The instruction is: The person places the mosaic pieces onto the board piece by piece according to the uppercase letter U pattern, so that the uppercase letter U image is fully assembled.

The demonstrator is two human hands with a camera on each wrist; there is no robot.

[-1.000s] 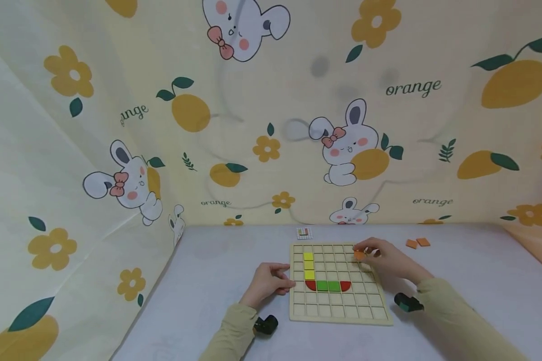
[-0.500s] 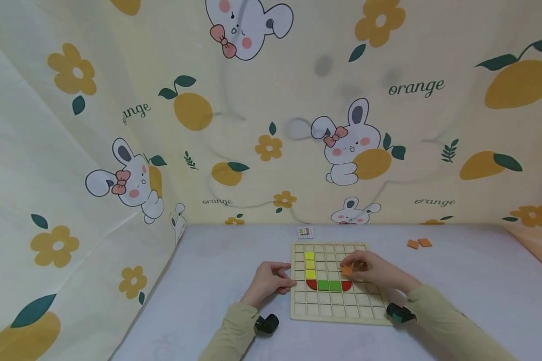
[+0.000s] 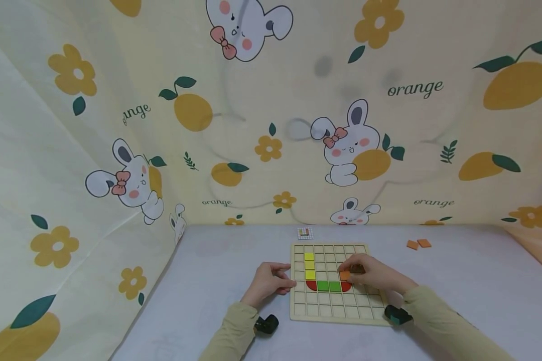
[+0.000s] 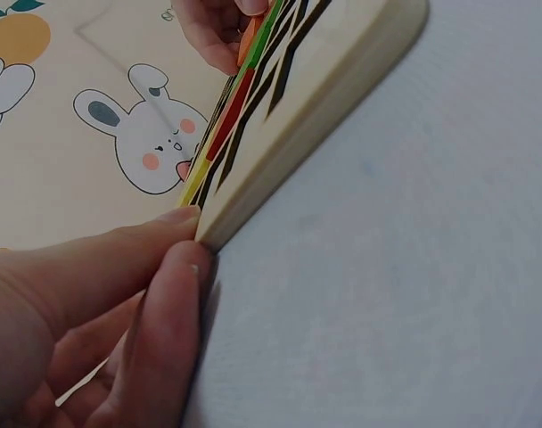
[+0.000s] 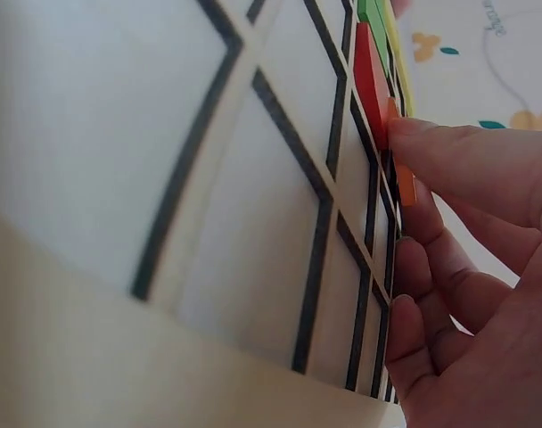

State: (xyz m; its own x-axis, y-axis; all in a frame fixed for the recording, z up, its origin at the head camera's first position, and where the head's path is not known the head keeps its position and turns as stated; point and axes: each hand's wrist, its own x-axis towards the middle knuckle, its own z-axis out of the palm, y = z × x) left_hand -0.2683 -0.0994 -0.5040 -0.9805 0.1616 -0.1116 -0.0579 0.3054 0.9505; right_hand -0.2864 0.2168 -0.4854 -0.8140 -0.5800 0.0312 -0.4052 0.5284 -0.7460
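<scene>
A wooden grid board lies on the table. My left hand holds its left edge, thumb and finger at the rim in the left wrist view. My right hand pinches an orange square tile just beyond the right red rounded piece. In the right wrist view this orange tile is tilted against the grid, partly covered by the fingers. Yellow squares form a column on the left, ending at another red rounded piece. Green squares lie between the red pieces.
Two loose orange tiles lie at the back right of the table. Behind the board is a small pattern card. A printed cloth with rabbits and oranges hangs behind the table.
My right hand has moved left and nearer over the board, carrying the orange tile from the far right corner to beside the right red piece. My left hand has stayed at the edge.
</scene>
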